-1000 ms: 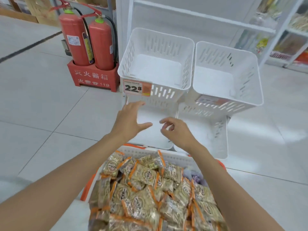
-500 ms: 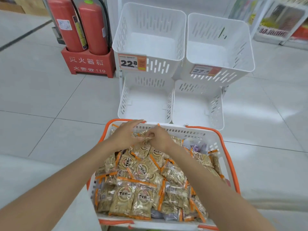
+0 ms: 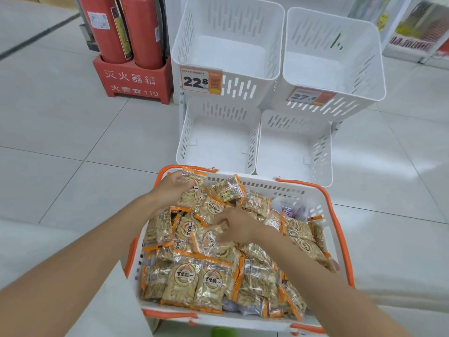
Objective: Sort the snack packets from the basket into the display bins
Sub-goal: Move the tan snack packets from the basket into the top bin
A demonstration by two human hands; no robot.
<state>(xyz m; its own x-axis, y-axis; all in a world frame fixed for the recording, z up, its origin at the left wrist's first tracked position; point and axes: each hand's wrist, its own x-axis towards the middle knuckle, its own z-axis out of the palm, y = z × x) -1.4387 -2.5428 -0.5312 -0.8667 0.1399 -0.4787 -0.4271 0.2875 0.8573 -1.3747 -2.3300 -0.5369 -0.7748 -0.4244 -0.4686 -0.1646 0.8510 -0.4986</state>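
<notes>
Fingers [image 3: 177, 176] of left hand [image 3: 170, 189] grip snack packet [image 3: 192, 190]; right hand [image 3: 240, 224] pinches another packet [image 3: 211, 237] in basket [image 3: 267, 186].

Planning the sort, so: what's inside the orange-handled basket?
The basket holds heaped orange-edged tan packets, plus purple packets at its far right corner. The left hand and right hand cover some; anything beneath the top layer is hidden.

floor [image 3: 73, 142]: pale glossy tiles | fire extinguishers [image 3: 143, 30] (red stand [image 3: 136, 81]): back left | shelves [image 3: 410, 27]: back right
</notes>
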